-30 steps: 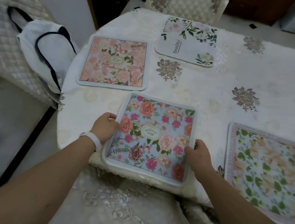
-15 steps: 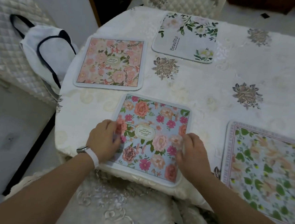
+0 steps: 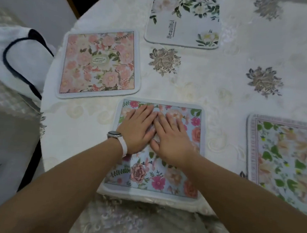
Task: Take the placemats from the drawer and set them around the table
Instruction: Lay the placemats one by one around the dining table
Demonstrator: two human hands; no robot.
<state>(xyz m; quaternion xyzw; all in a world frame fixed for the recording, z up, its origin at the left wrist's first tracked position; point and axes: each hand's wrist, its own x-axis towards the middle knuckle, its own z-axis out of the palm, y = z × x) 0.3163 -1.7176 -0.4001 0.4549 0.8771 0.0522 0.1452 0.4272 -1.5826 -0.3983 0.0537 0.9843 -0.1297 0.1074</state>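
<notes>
A blue floral placemat (image 3: 162, 180) lies flat at the near edge of the table (image 3: 198, 83). My left hand (image 3: 137, 128) and my right hand (image 3: 173, 136) press on its middle side by side, palms down, fingers straight. A pink floral placemat (image 3: 98, 63) lies to the left. Further back sits a white placemat (image 3: 185, 20) printed "Beautiful". A green-leaf placemat (image 3: 286, 161) lies at the right, cut off by the frame edge. No drawer is in view.
A white bag with dark straps (image 3: 18, 58) rests on a quilted chair left of the table. The cream tablecloth with embroidered flowers (image 3: 263, 81) hangs over the near edge. A padded chair seat (image 3: 130, 225) is just below me.
Both hands left the blue placemat's side edges and slid inward over its top; they now lie flat together at its middle. The view has moved closer to the table.
</notes>
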